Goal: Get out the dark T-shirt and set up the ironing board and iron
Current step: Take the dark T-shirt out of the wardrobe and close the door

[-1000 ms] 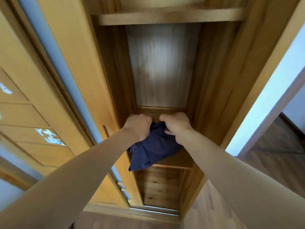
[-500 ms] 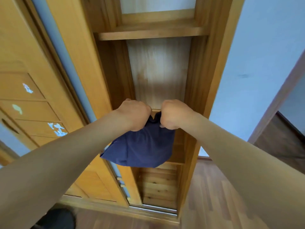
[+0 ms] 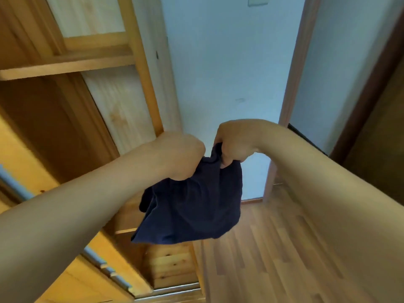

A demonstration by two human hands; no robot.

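Left hand (image 3: 179, 157): closed in a fist on the upper edge of the dark T-shirt (image 3: 192, 206), back of the hand toward the camera. Right hand (image 3: 234, 145): fingers curled, pinching bunched fabric on the same edge, just beside the left hand at its 3 o'clock. A short span of gathered cloth lies between the two hands. Dark T-shirt: navy and loosely folded, held in the air by both hands near the centre of the view. Its body hangs toward 6 o'clock with the lower edge free. Wooden wardrobe (image 3: 140, 68): open, filling the view from 7 to 11 o'clock, with one shelf (image 3: 65, 66) at 10 o'clock. Pale blue wall (image 3: 229, 73): 12 o'clock. Wooden door frame (image 3: 294, 73): 1 o'clock. Wood-plank floor (image 3: 273, 248): 5 o'clock, below the right forearm.
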